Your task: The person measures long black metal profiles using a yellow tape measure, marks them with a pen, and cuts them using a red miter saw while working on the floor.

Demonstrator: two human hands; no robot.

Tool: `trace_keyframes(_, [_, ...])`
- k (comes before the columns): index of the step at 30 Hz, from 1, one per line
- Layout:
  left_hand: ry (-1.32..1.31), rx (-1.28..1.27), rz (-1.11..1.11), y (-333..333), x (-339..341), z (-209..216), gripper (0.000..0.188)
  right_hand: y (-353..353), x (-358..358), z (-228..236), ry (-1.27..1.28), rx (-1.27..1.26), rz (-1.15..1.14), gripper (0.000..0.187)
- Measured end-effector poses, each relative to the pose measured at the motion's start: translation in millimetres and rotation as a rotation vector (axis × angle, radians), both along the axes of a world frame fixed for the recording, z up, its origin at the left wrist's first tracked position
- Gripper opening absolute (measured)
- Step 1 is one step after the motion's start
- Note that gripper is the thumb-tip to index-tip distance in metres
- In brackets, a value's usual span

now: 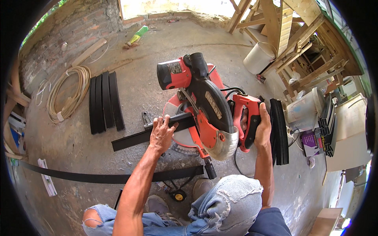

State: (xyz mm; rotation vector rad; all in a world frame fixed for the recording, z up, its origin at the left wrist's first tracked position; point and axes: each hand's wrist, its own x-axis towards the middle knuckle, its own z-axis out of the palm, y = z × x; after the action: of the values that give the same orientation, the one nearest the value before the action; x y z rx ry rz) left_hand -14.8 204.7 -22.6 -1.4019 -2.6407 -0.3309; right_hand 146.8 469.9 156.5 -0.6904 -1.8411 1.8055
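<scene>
A red and black miter saw stands on the concrete floor in front of me, its head over the base. My right hand is wrapped round the saw's red and black handle; the far fingers show through the handle's opening. A black metal profile lies across the saw base, its right end hidden behind the blade guard. My left hand grips this profile from above against the fence, fingers bent over it, just left of the guard. The blade's contact with the profile is hidden.
Black strips and a coiled hose lie at left. A long black strip crosses near my feet, beside a tape measure. More black profiles, buckets and wooden trestles stand at right.
</scene>
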Motion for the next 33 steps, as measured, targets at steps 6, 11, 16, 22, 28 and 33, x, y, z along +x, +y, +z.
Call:
trace_keyframes(6, [-0.011,-0.02,0.005,1,0,0,0.055,-2,-7,10,-0.008,-0.033,-0.017,0.066])
trace_keyframes(11, [-0.007,-0.008,0.009,-2,1,2,0.055,3,-24,31,-0.068,-0.142,-0.017,0.06])
trace_keyframes(16, [-0.074,0.02,0.011,2,4,6,0.049,12,-34,44,-0.089,-0.112,-0.034,0.058])
trace_keyframes(22, [-0.034,0.072,-0.007,2,3,0,0.052,15,-33,39,-0.114,-0.057,-0.012,0.063])
trace_keyframes(28, [-0.064,0.042,0.013,1,4,2,0.05,13,-29,30,-0.104,-0.062,0.006,0.066])
trace_keyframes(33, [-0.047,0.023,0.016,0,4,3,0.049,13,-30,31,-0.104,-0.063,0.016,0.065])
